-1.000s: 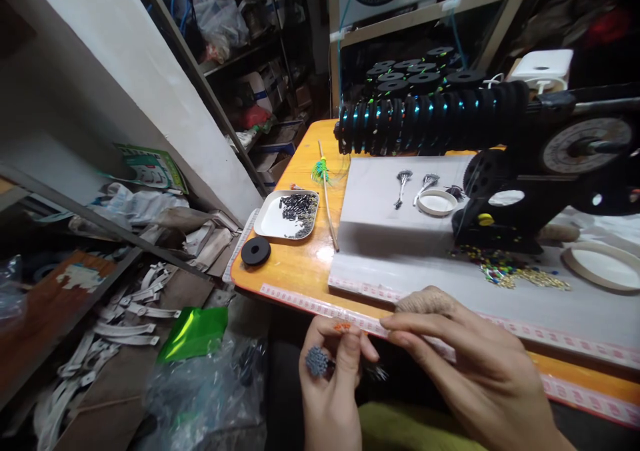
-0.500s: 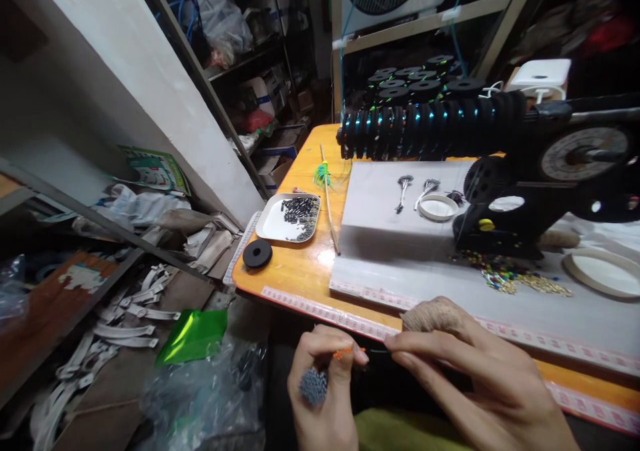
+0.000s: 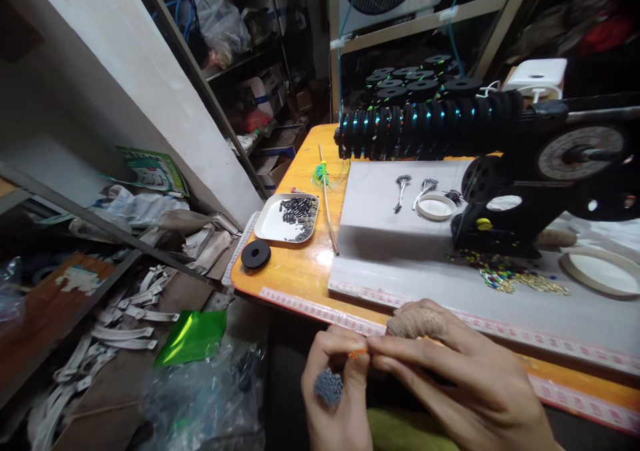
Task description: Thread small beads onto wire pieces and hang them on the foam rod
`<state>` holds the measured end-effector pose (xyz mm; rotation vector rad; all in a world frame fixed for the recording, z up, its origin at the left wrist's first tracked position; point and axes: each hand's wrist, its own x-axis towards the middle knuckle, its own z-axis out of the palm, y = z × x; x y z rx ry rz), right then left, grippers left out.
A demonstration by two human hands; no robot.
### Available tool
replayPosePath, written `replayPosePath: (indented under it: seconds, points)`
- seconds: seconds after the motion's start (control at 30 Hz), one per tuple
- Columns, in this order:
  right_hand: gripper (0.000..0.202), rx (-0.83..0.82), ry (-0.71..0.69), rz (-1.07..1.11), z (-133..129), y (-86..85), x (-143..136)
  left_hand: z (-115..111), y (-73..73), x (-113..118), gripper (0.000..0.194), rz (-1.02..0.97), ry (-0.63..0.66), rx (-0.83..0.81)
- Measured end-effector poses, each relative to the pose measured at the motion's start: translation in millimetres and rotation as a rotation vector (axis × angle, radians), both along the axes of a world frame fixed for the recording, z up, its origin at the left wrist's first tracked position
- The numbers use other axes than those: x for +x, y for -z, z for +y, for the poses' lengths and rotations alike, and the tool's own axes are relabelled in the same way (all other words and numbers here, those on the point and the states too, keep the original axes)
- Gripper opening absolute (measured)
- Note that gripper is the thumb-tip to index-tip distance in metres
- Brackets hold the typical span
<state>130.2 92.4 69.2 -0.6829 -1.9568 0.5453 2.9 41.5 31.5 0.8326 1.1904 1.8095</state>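
My left hand (image 3: 340, 391) is closed around a bundle of thin strands with grey tips (image 3: 329, 387). Small orange beads (image 3: 357, 354) show between its thumb and forefinger. The fingertips of my right hand (image 3: 450, 371) are pinched together and meet those of the left, just right of the beads. A thin green line showed between the hands a moment ago; the fingers hide it now. Tan wrapping (image 3: 417, 322) covers one finger of my right hand. Both hands are at the table's front edge, over my lap.
A white tray (image 3: 265, 223) of small black and grey parts stands left, near a black spool (image 3: 256, 255) and a thin stick (image 3: 328, 214). A black machine with a row of spools (image 3: 430, 126) stands right, behind loose coloured beads (image 3: 495, 278) and a shallow round lid (image 3: 600, 271).
My right hand has moved left until its fingertips meet those of my left hand. The gap with the thin green line has closed. My left hand has shifted slightly right.
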Motion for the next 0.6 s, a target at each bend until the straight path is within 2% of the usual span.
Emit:
replayPosePath:
  seconds: [0.13, 0.27, 0.43, 0.6]
  points:
    - [0.023, 0.025, 0.054, -0.04, -4, 2.2, -4, 1, -4.5, 5, 0.019, -0.311, 0.074, -0.017]
    - [0.022, 0.07, 0.048, -0.066, -6, 3.6, -5, 4, -16.9, 1, 0.022, -0.555, 0.13, 0.034]
    - [0.025, 0.143, 0.084, -0.123, 0, 1.2, -1, 8, -33.4, -15, 0.025, -0.597, 0.088, 0.039]
    - [0.027, 0.147, 0.04, -0.15, 3, -3.6, -2, 8, -36.3, -17, 0.023, -0.534, 0.081, 0.047]
